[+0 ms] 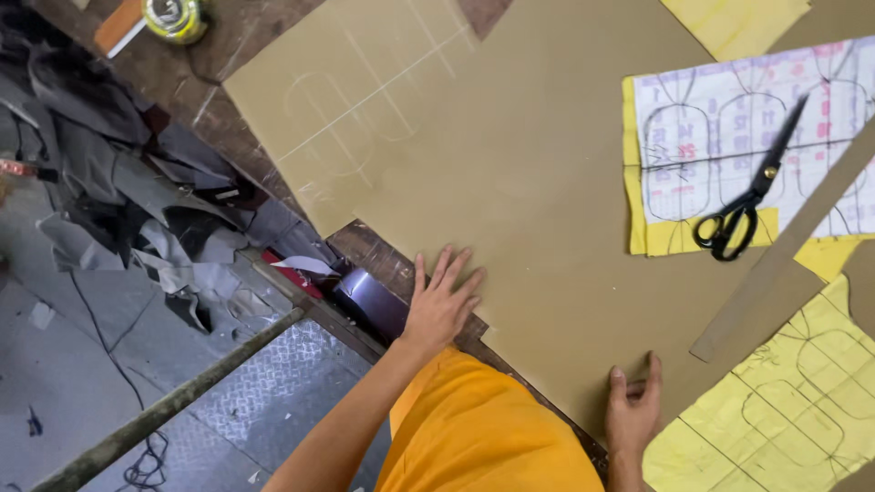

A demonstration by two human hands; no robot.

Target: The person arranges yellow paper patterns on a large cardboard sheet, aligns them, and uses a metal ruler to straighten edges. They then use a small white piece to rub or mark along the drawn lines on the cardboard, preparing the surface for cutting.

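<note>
Dark, worn wood forms the workbench, most of it covered by a big tan fabric sheet chalked with rounded outlines. Grey cloth scraps are heaped over the bench's left edge above a metal floor. Yellow pattern paper lies at the right, with black scissors resting on another printed paper. Left hand presses flat on the sheet's near edge, fingers spread wide. Right hand lies on the same edge, fingers loosely open, holding nothing.
</note>
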